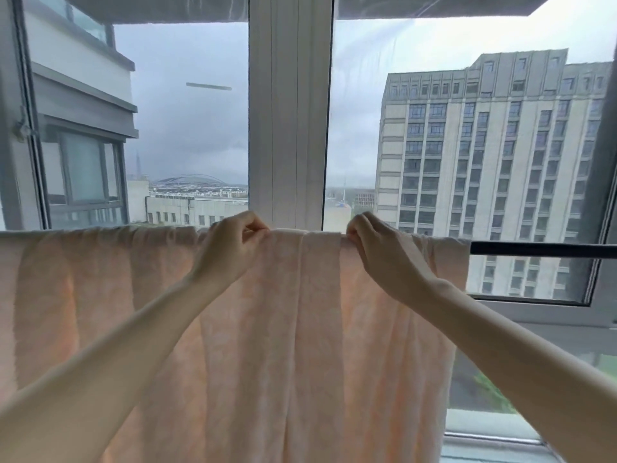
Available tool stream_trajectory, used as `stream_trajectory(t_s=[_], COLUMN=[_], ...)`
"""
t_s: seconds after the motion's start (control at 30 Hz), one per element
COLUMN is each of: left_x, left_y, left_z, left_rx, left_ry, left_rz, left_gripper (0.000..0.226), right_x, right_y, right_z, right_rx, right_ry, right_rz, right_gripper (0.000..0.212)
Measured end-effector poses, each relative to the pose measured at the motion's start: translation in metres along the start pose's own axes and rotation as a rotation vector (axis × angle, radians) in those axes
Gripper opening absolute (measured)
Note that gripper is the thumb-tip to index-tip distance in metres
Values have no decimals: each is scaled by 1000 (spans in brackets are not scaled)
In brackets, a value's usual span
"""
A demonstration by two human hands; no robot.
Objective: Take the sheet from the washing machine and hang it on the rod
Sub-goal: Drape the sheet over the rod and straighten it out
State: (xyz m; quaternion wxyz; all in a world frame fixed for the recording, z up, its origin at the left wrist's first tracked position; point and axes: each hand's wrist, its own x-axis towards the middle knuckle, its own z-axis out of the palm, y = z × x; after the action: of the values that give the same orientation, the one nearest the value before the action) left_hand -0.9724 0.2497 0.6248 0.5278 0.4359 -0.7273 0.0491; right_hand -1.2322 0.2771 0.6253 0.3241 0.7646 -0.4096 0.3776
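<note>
- Sheet (283, 329), pale peach with a faint pattern, hangs draped over the rod (541, 249) in long folds; its lower edge and its left end are cut off by the frame.
- The rod is dark and shows only at the right, past the cloth; the rest is hidden under the sheet.
- The left hand (230, 242) pinches the top fold at the rod, fingers curled on the cloth.
- The right hand (374, 245) grips the same top edge a little to the right, fingers curled over it; the fingertips are hidden behind the fold.
- Behind is a window (290, 111) with a white frame, and a tall grey building (494, 155) outside.
</note>
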Motion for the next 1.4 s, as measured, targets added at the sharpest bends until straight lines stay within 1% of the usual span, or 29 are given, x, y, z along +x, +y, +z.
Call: stream_trajectory(t_s=[0.07,0.17,0.27,0.33,0.43,0.5,0.57,0.63,0.7,0.77,0.87,1.0,1.17,1.3,1.4], left_x=[-2,-1,0,1,0,-2,-4,-6,-7,-5,-3,0,3,3,2], left_y=[7,8,9,10,8,11,22,34,40,38,30,21,22,18,13], left_z=[0,0,1,2,-2,-2,5,14,18,16,5,2,4,4,5], left_rx=[69,138,168,186,193,182,145,104,109,112,126,127,110,125,156], left_ry=[4,1,6,12,65,78,21,-53,-89,-97,-70,-49,-45,-52,-41], left_rz=[-20,-66,-70,-77,-85,-72,-22,49,125,144,97,69,78,80,108], left_gripper=[11,11,6,4,4,5,6,4,10,10,7,8,6,4,6], right_x=[-2,-11,-20,-26,-34,-32,-24,-16,-12,-13,-18,-26,-35,-31,-25], right_y=[10,27,43,54,70,69,55,37,23,20,32,53,47,38,36], right_z=[-6,-18,-29,-38,-51,-57,-57,-51,-43,-38,-37,-48,-54,-47,-47], right_rx=[-37,-46,-59,-61,-42,-29,-9,33,69,110,173,144,69,75,26], right_ry=[-41,-79,-111,-122,-105,-88,-80,-84,-115,-117,-87,-98,-104,-49,-79], right_rz=[-21,-1,26,77,179,240,207,84,4,15,93,143,26,47,22], right_gripper=[9,13,17,16,12,12,10,11,15,14,15,17,19,13,15])
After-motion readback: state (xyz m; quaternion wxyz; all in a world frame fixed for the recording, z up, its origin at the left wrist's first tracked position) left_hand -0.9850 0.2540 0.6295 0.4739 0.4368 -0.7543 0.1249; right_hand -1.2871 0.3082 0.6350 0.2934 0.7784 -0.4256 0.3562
